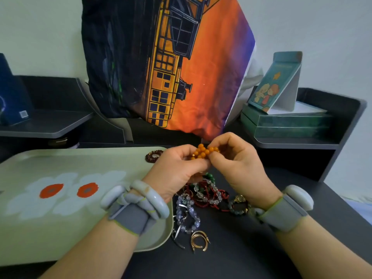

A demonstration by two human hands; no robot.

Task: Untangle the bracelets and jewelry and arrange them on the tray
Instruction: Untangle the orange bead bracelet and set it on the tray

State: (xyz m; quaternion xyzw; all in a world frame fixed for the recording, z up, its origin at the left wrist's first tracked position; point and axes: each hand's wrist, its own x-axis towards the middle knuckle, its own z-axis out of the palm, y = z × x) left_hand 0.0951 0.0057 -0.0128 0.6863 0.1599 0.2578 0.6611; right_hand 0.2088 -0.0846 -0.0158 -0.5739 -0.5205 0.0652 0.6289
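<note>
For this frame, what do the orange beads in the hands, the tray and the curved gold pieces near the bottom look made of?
The orange bead bracelet: opaque, waxy, evenly coloured round beads, possibly amber-like resin or stone. The tray: smooth matte pale green with a printed flower pattern and a rounded rim, likely plastic or melamine. The gold hoops: thin curved bands with bright glints, apparently polished metal.
</note>
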